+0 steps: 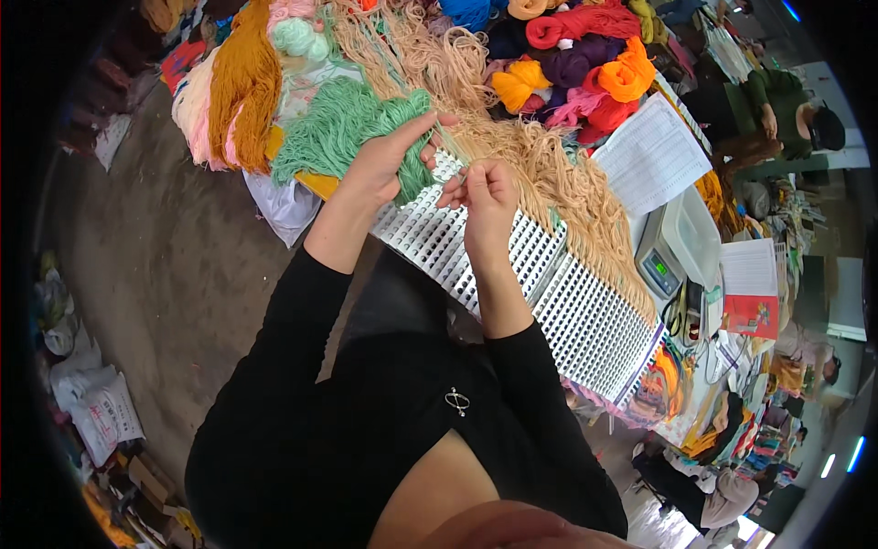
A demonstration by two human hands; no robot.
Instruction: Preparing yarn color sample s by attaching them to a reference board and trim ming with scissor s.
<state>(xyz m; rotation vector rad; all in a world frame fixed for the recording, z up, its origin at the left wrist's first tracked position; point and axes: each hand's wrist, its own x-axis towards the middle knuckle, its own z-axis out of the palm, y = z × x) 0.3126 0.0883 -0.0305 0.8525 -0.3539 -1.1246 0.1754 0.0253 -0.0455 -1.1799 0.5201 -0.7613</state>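
A loose hank of mint-green yarn (331, 128) is spread at the table's edge, partly gathered in my left hand (382, 163). That hand wraps around the bunched strands, its thumb stretched toward the right. Close beside it, my right hand (489, 197) has its thumb and fingers pinched together over a white card with rows of holes (439, 242). Thin strands seem to run between the two hands, but what the right fingertips hold is too small to make out. Beyond the card lies a long mass of peach yarn (585, 201), strands of it reaching the card's far edge.
Brown-gold yarn (247, 82) hangs at the left corner. Bright yarn bundles (576, 69) pile up at the back. To the right are a printed sheet (654, 151), a digital scale (660, 261) with a clear tray, and a red booklet (752, 313). Other people work farther right.
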